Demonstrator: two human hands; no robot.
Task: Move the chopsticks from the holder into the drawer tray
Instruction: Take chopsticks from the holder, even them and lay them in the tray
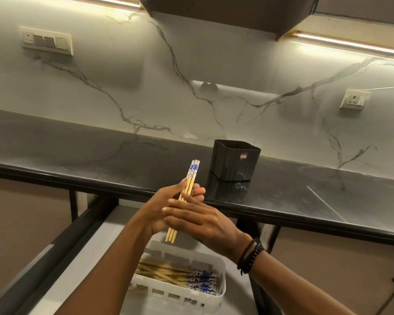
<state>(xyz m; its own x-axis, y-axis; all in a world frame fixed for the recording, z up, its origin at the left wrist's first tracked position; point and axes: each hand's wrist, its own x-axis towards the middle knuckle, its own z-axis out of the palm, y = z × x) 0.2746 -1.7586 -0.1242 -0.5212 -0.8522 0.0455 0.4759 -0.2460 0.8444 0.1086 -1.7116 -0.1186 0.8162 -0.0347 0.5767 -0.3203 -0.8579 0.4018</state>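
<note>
Head view: both hands meet above the open drawer (96, 235), clamped together on a small bundle of chopsticks (192, 172). The left hand (162, 208) cups the bundle from the left; the right hand (198, 220) lies across it with fingers flat. The sticks tilt, blue-patterned ends up, plain tips down over the white tray (221, 276). More chopsticks lie flat in that tray. The black holder (233, 162) stands on the dark bench (305, 192), just behind the hands.
</note>
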